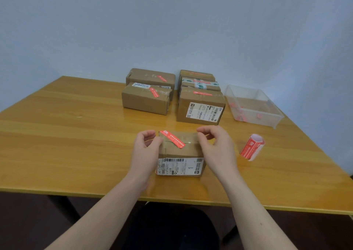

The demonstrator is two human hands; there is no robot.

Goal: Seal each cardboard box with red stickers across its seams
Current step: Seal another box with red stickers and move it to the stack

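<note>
A small cardboard box (180, 153) with a white barcode label on its near side sits near the table's front edge. A red sticker (172, 139) lies diagonally across its top seam. My left hand (147, 150) hovers at the box's left edge and my right hand (215, 146) at its right edge. Both have curled fingers that are apart and hold nothing. A roll of red stickers (252, 147) lies on the table to the right of the box.
Two boxes with red stickers (147, 97) stand at the back centre, and a stack of stickered boxes (200, 100) stands beside them. A clear plastic tub (254, 104) with red scraps is at the back right. The yellow wooden table (66, 135) ends just before my body.
</note>
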